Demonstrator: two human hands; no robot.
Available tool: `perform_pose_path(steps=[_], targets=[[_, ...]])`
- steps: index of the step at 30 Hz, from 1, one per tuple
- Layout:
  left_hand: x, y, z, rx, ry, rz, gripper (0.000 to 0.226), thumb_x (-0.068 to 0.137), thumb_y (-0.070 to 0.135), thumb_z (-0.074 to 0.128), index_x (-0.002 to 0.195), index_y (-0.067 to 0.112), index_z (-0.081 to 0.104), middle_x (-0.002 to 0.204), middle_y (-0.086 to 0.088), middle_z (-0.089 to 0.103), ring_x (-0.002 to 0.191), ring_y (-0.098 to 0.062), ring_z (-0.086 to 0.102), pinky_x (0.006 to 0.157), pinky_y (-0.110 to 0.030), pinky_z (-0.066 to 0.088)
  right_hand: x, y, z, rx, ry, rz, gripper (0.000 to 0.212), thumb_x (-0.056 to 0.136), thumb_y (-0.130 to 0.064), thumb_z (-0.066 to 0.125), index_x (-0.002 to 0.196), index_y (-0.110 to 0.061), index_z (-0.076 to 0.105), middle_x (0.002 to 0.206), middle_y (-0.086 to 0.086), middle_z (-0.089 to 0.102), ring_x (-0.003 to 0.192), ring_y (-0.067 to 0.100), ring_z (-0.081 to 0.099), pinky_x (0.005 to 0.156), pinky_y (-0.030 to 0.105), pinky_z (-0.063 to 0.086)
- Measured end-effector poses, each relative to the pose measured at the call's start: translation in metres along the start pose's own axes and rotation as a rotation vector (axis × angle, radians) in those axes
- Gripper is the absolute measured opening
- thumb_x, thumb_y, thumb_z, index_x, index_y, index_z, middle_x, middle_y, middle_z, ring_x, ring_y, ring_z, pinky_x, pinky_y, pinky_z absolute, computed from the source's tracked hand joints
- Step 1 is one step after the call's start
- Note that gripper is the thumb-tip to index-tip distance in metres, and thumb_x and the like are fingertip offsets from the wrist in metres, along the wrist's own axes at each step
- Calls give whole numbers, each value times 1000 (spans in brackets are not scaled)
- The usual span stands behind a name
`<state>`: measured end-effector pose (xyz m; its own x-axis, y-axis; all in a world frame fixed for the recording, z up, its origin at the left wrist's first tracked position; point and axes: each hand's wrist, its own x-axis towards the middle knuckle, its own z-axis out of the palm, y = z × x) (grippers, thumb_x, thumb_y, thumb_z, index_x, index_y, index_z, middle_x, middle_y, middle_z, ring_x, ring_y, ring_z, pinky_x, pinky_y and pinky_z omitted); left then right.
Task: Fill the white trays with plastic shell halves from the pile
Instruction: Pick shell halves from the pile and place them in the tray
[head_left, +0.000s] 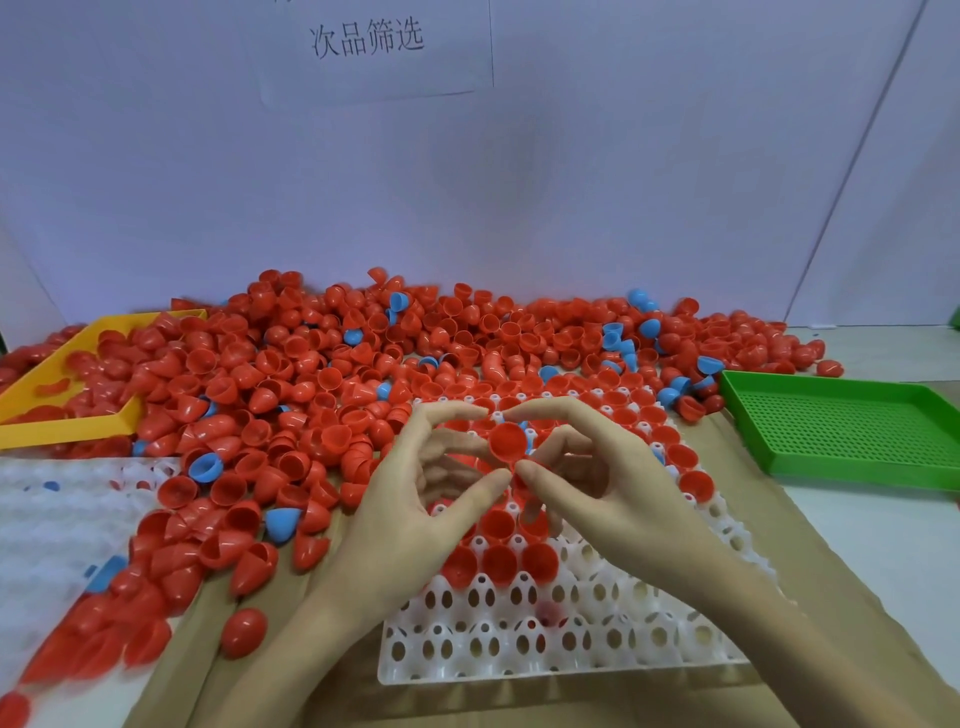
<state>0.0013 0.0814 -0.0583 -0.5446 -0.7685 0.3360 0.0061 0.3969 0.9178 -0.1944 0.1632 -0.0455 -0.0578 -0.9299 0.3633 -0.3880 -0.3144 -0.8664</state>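
Observation:
A red shell half (508, 441) is held up between both hands above the white tray (561, 644), its hollow side facing me. My left hand (421, 499) pinches its left side between thumb and forefinger. My right hand (597, 467) pinches its right side the same way. Many of the tray's far and middle cups hold red halves (498, 564); its near rows stand bare. A big pile of red and a few blue shell halves (322, 374) spreads over the table behind and to the left of the tray.
A yellow tray (62, 421) with red halves lies at the far left. A green perforated tray (852, 431) sits at the right. Another white tray (57, 519) lies at the left edge, partly under loose shells. A wall with a paper sign stands behind the pile.

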Motion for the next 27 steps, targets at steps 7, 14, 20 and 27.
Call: perform_pose_path(steps=[7,14,20,27], targets=[[-1,-3,0,76,41,26,22,91,41,71,113,35,72,96,10,78,94,-11,76,84,-18,58,-2,-4,3,192,-134,132,26,101,-11,68,123,-19,55,89,17,74,81,36,78,78,48,65],[-3,-7,3,169,36,8,22,92,48,67,112,41,71,98,14,75,96,-11,73,85,-23,58,5,-3,-22,78,-214,244,15,99,-6,70,113,-9,72,98,9,80,91,24,80,81,27,62],[-3,-6,4,307,15,93,16,96,46,63,103,36,74,100,19,73,99,-9,70,85,-21,55,5,3,-44,-233,-286,309,8,94,-19,78,101,-23,78,90,3,77,80,14,72,78,34,63],[-7,-9,5,511,-205,255,19,100,42,66,95,29,79,113,22,67,117,-8,64,99,-22,48,2,5,-56,-357,-352,388,6,96,-24,76,92,-27,80,72,-8,64,63,2,53,61,20,50]])
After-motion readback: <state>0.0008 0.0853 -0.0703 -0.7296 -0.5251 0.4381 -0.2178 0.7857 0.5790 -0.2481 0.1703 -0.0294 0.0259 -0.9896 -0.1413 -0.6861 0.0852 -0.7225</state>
